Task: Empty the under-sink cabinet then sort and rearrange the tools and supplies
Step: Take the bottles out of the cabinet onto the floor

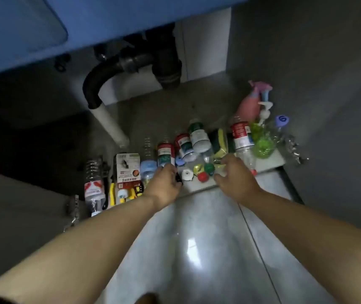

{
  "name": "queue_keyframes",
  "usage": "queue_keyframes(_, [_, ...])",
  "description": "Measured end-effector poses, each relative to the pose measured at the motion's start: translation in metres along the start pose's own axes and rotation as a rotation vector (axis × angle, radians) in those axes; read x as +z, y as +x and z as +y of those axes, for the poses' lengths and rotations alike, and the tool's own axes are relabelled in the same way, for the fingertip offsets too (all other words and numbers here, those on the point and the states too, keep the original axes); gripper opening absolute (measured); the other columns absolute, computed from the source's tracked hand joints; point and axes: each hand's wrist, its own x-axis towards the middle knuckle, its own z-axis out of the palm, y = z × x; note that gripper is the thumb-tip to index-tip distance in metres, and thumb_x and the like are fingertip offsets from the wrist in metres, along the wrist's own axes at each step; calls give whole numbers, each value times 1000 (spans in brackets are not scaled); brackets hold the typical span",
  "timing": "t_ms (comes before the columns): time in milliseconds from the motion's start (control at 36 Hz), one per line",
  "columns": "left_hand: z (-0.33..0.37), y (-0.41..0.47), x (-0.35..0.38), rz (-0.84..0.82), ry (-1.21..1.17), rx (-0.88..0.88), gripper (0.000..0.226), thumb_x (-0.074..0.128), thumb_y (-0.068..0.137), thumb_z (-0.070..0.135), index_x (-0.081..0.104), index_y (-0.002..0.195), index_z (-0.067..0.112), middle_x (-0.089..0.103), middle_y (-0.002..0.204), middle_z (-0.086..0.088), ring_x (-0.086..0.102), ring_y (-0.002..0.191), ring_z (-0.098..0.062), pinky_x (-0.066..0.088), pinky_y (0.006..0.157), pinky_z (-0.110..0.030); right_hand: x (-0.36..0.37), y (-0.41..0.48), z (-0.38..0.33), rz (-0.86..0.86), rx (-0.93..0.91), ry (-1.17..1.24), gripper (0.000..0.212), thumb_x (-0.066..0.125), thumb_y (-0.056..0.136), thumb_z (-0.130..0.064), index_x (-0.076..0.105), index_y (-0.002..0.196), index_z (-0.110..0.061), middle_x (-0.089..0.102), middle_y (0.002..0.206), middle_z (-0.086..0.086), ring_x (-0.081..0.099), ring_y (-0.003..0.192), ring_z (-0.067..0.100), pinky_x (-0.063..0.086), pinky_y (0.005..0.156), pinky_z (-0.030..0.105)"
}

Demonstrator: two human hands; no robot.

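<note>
left hand (164,183) grip curled round a black thing (178,179), right hand (234,176) grip unclear beside loose caps (203,177), empty-looking bottles (198,137) lying on cabinet floor (164,115)

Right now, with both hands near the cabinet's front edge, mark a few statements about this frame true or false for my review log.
1. The pink spray bottle is beyond the right hand, toward the right end of the items. True.
2. The red cap lies left of the left hand. False: it lies between the two hands.
3. The drain pipe is white along its whole length. False: its curved upper part is black and joins a white section lower down.
4. The carded tool pack lies left of the left hand. True.
</note>
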Motion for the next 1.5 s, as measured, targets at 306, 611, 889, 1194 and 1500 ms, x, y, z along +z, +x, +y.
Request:
queue_keyframes(306, [-27,-8,-5,72,147,124,13,55,95,20,60,107,24,48,111,-1,56,93,-19,47,89,-29,19,8,5,48,15,-75,33,65,92,-30,48,117,-16,57,111,10,60,92,26,48,77,34])
queue_keyframes(611, [-43,-32,-35,-16,57,19,35,68,90,27,58,124,22,53,125,-6,59,104,-22,48,86,-30,-4,-44,-22,-44,47,-224,49,68,88,-38,46,128,-19,48,118,6,53,97,21,40,79,27])
queue_keyframes(889, [-33,-2,-13,40,54,-63,63,64,89,32,36,145,23,41,143,-14,54,123,-36,48,104,-39,0,-20,-34,79,2,-289,70,73,83,-39,39,140,-16,45,133,13,49,124,33,47,103,45])
queue_keyframes(1194, [-36,70,16,236,377,-80,85,64,83,58,21,149,29,43,144,-14,54,123,-36,44,82,-40,43,71,-37,184,-31,-561,91,69,80,-61,31,147,-15,46,142,17,44,130,36,47,101,46])
queue_keyframes(1500, [-24,72,23,203,433,-143,91,65,91,38,2,157,30,40,143,-21,51,125,-39,51,91,-54,56,74,-37,273,-4,-378,71,69,87,-39,35,142,-8,46,137,18,46,127,36,50,96,46])
